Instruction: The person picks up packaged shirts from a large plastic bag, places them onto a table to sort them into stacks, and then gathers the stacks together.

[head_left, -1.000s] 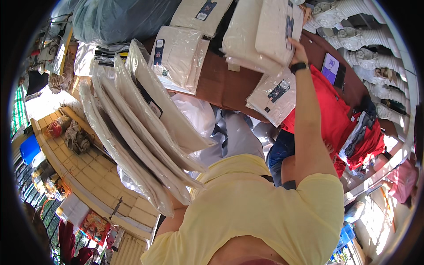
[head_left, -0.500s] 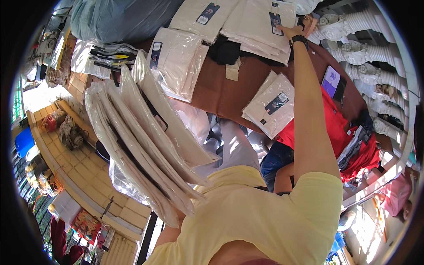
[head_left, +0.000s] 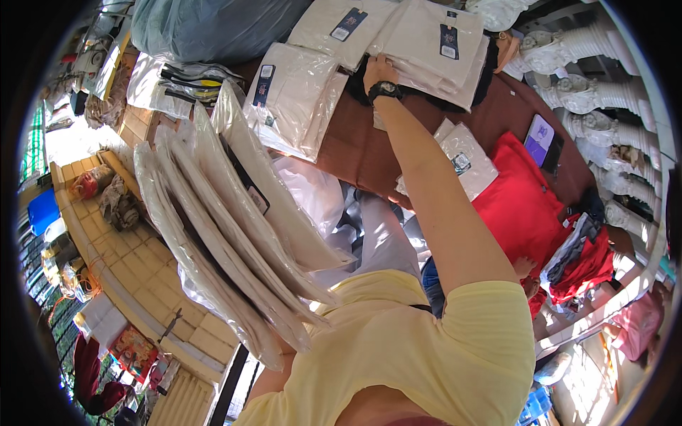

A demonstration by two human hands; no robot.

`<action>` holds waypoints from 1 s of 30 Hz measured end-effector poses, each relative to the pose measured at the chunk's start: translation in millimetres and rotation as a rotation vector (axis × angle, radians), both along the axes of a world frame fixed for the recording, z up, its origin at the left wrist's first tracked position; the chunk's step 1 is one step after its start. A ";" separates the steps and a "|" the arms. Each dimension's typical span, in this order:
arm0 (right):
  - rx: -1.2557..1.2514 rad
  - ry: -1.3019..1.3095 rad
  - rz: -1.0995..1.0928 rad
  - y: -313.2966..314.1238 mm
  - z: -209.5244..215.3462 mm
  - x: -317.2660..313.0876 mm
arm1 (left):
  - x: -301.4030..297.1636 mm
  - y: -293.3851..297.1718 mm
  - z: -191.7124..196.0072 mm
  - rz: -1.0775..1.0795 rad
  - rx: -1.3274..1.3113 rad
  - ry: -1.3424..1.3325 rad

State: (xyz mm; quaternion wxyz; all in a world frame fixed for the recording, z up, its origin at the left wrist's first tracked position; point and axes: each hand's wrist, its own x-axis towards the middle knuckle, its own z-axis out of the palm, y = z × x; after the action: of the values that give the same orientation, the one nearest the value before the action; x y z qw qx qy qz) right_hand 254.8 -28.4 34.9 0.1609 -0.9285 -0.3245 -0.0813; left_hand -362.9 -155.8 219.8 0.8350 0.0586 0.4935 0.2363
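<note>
Several flat cream garments in clear plastic bags [head_left: 234, 227] lie overlapped along my left arm [head_left: 273, 376]. My left hand is hidden behind them. My right hand [head_left: 381, 73] reaches across the brown-covered table [head_left: 355, 153], its fingers curled at the near left corner of a stack of bagged cream garments [head_left: 426, 53] with dark tags. Black cloth [head_left: 356, 89] shows beside and under that stack. To its left lie another bagged stack [head_left: 291, 96] and a bagged garment [head_left: 344, 28]. A smaller bagged garment [head_left: 465, 160] is partly covered by my right forearm.
A big grey-blue plastic bag [head_left: 213, 28] bulges at the far left. Red cloth [head_left: 515, 199] and a phone with a purple-and-white screen [head_left: 539, 138] lie at the right. White balusters [head_left: 582, 89] line the right side. Another person's hand [head_left: 524, 268] rests by the red cloth.
My right hand has moved left from the right edge of the far stack to its near left corner. The other person's hand has come into sight by the red cloth. The bags on my left arm stay there.
</note>
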 end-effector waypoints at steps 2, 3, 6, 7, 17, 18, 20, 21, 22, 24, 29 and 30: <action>0.118 0.124 0.024 1.1 21.1 -12.7 | -3.6 -3.2 -0.1 0.020 0.005 -0.003; 0.179 0.174 0.031 -0.9 41.8 -12.0 | -5.7 -0.8 -0.4 0.024 0.010 -0.010; 0.478 0.297 0.108 -25.5 90.5 3.9 | 1.7 15.9 -7.7 0.009 0.045 -0.070; 0.584 0.359 0.145 -33.8 104.0 11.6 | 4.3 20.6 -9.7 0.002 0.060 -0.091; 1.023 0.997 0.505 -99.4 331.0 48.9 | 98.4 109.2 -5.4 -0.138 0.232 -0.389; 1.017 1.071 0.491 -105.4 364.1 34.3 | 105.4 113.7 -2.5 -0.146 0.247 -0.407; 1.119 1.186 0.583 -119.9 401.7 27.9 | 120.1 120.7 2.6 -0.170 0.270 -0.452; 1.160 1.139 0.606 -129.6 417.7 28.5 | 127.0 123.3 4.9 -0.176 0.276 -0.481; 1.146 1.050 0.617 -136.2 444.0 14.2 | 130.6 123.2 7.3 -0.180 0.283 -0.493; 1.024 0.909 0.637 -150.7 477.2 -12.0 | 134.4 122.9 12.3 -0.187 0.294 -0.507; 0.903 0.841 0.611 -200.4 496.9 -52.3 | 138.2 120.1 20.5 -0.201 0.306 -0.546; 0.858 0.709 0.576 -206.1 492.2 -52.4 | 139.8 119.6 21.7 -0.203 0.305 -0.552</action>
State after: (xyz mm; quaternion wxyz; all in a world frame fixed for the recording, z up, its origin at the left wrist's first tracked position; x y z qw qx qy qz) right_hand 202.4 -234.6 527.1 0.6328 -0.6269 -0.4271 0.1554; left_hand -223.1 -36.2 241.4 0.9380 0.1658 0.1994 0.2299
